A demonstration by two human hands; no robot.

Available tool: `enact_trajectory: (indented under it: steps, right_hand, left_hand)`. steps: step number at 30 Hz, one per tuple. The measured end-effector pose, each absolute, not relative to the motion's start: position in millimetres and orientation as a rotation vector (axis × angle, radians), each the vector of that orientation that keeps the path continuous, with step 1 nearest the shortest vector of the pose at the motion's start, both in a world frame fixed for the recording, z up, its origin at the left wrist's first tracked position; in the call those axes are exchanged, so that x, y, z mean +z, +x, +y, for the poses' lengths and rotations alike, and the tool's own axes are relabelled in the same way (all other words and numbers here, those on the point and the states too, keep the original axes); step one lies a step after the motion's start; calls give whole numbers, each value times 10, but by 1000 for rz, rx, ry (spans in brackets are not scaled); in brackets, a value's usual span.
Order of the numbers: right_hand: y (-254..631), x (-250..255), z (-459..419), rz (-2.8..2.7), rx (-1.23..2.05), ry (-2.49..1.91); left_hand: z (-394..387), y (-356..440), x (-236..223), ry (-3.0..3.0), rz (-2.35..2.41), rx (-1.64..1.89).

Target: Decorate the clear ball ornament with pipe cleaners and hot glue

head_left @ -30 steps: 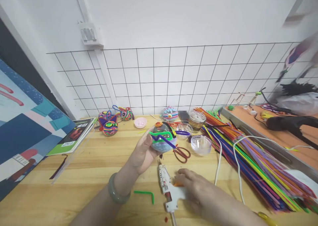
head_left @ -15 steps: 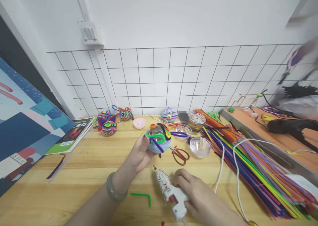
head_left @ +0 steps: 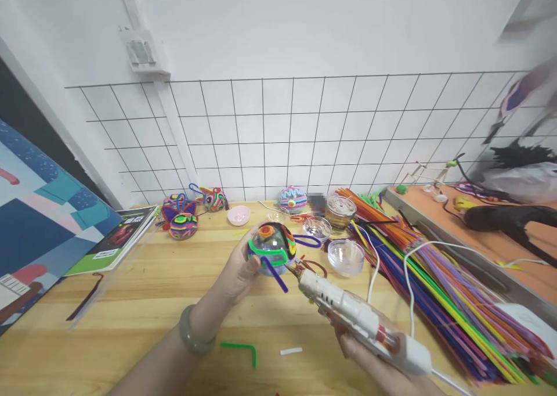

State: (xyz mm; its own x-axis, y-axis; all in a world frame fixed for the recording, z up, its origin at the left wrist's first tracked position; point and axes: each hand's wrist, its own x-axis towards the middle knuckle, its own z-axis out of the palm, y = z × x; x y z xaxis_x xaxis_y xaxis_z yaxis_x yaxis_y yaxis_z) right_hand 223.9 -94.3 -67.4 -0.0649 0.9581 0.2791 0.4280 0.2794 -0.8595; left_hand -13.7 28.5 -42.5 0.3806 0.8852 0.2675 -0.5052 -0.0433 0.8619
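Observation:
My left hand (head_left: 241, 271) is wrapped round a clear plastic ball (head_left: 272, 242) partly covered with coloured pipe cleaners. A green strip runs across its front, an orange disc sits near the top, and purple pieces stick out. Held in my right hand (head_left: 354, 344) is a white hot glue gun (head_left: 348, 309); most of the fingers are hidden behind it. Its nozzle points at the lower right side of the ball, very close to it; whether they touch I cannot tell. Red-handled pliers (head_left: 314, 268) lie partly hidden behind the gun. Below are a bent green pipe cleaner (head_left: 243, 346) and a small white strip (head_left: 291, 351).
Bundles of coloured pipe cleaners (head_left: 444, 303) fill the right side, crossed by a white cord (head_left: 407, 262). Clear plastic half-shells (head_left: 346, 258), a pink bowl (head_left: 238, 215) and finished balls (head_left: 183, 225) stand toward the back. Magazines (head_left: 115, 242) lie at left.
My right hand has lifted the glue gun from the table and brought its nozzle up to the ball. The white strip on the table has come into view. The whole view has shifted slightly.

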Motion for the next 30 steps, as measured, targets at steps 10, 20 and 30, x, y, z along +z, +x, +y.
enact_trajectory:
  steps: [10,20,30]
  right_hand:
    - [2078,-316,-886,-1895,518,-1076]
    - [2029,-390,-892,-1866,543,-1068]
    - [2047,-399,-901,-1849,594,-1103]
  left_hand:
    - [246,-97,-462,1244,456,1200]
    - [244,-107,-512,1250,447,1188]
    - [230,-98,-483,1248,454,1193]
